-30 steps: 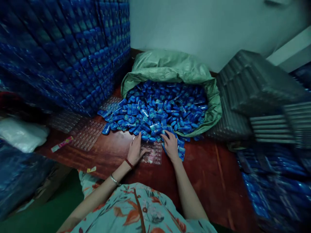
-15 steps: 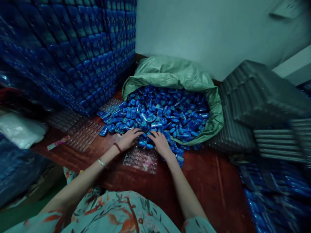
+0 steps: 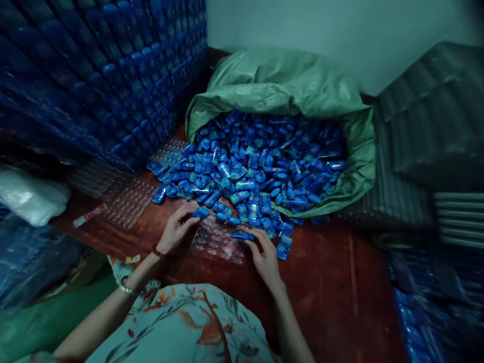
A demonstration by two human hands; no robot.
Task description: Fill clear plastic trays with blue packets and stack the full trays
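My left hand [image 3: 177,229] pinches a small blue packet [image 3: 200,213] above the left edge of a clear moulded tray [image 3: 214,242]. Closed on another blue packet [image 3: 242,236], my right hand [image 3: 263,252] is over the tray's right side. A few blue packets lie at the tray's far edge. Behind them a large heap of blue packets [image 3: 242,169] spills from the mouth of a green sack [image 3: 264,96] onto the reddish-brown table [image 3: 317,282].
Tall stacks of blue packs [image 3: 124,75] stand at the left. More clear trays [image 3: 130,201] and a pink strip [image 3: 89,215] lie on the table's left. Stacked grey trays [image 3: 434,116] rise at the right. A white plastic bag [image 3: 34,196] sits far left.
Both hands have drawn back from the heap towards me and moved apart, each now with a blue packet in its fingers. The camera view has also shifted.
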